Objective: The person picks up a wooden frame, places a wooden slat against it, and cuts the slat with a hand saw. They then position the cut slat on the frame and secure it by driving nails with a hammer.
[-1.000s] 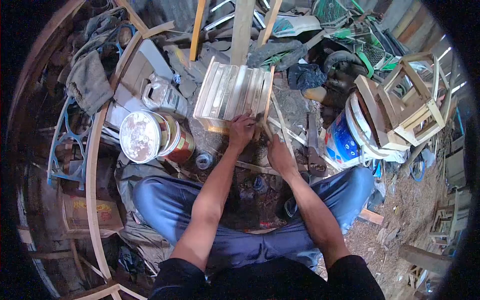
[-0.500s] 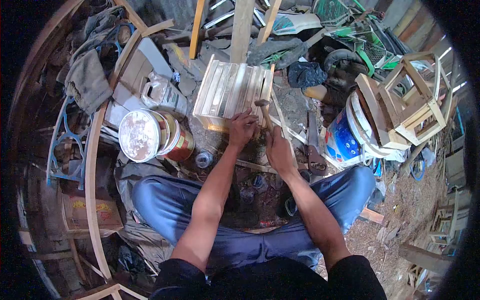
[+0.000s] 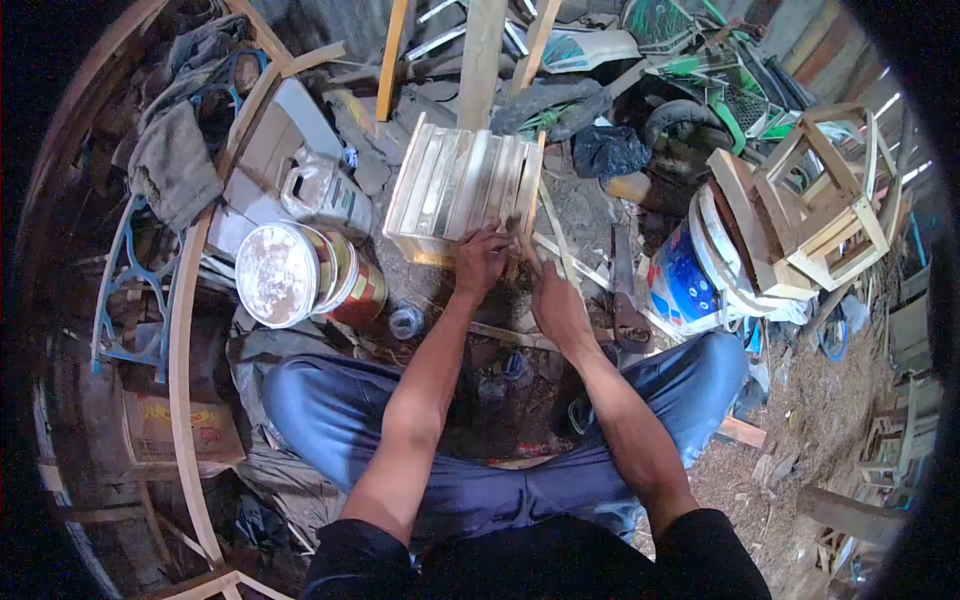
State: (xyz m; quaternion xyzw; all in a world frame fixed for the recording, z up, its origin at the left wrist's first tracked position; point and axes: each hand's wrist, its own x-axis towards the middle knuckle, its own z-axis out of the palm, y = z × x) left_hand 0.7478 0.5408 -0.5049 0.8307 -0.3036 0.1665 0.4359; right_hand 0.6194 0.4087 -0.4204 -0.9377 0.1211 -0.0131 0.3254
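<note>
A crate of light wooden slats [image 3: 455,190] stands on the ground in front of me. My left hand [image 3: 482,260] is at its near right corner, fingers bent together against the wood; whatever they pinch is too small to make out. My right hand [image 3: 559,305] is wrapped round the handle of a hammer [image 3: 527,243], just right of my left hand. The hammer's head is blurred and lies close to the crate's right edge, beside my left fingertips.
Paint buckets [image 3: 278,274] and a white jug [image 3: 325,195] stand at the left. A handsaw [image 3: 626,300] lies right of my right hand. Farther right, a blue bucket [image 3: 684,285] bears boards and a wooden frame [image 3: 835,220]. A glass jar [image 3: 407,321] stands near my knees.
The hammer's head has come down and nearer the crate's edge, with my right hand tilting a little. My left hand has stayed nearly in place.
</note>
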